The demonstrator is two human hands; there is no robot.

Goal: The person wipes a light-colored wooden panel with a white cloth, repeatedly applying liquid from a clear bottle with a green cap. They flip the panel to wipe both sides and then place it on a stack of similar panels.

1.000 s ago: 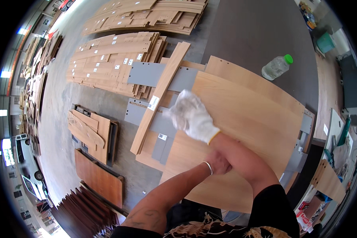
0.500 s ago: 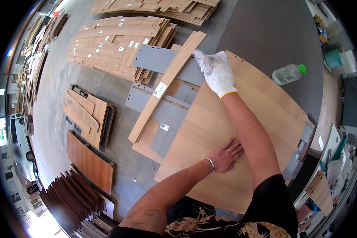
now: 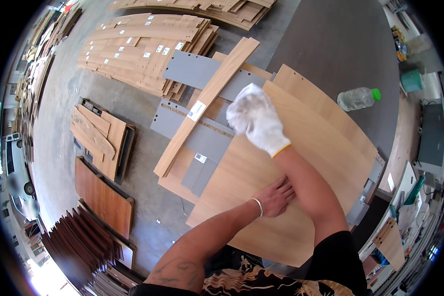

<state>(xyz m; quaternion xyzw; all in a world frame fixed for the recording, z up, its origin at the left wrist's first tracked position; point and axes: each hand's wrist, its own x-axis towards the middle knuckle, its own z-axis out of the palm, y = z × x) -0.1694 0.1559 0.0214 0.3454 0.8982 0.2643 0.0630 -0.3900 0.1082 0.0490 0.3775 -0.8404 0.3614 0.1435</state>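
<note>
A light wood-grain panel (image 3: 325,148) lies flat before me, on top of another panel (image 3: 325,101) whose far strip shows beyond its edge. My left hand (image 3: 275,199), bare with a bracelet at the wrist, rests palm down on the top panel near my right forearm, fingers stretched out. In a white knit glove with a yellow cuff, my right hand (image 3: 256,118) is over the top panel's far left edge. Its fingers are curled into a bunch; whether they hold a cloth or anything else is hidden.
Left of the panel, a narrow wood strip (image 3: 207,106) crosses grey boards (image 3: 192,69). Stacked boards (image 3: 138,49) lie on the floor, with brown panels (image 3: 103,197) nearer. A clear bottle with a green cap (image 3: 357,99) lies on the dark surface (image 3: 330,44) at right.
My right hand has come nearer and slightly left, its fingers now bunched. The top panel has shifted toward me, baring a strip of the panel beneath. My left hand stays on it.
</note>
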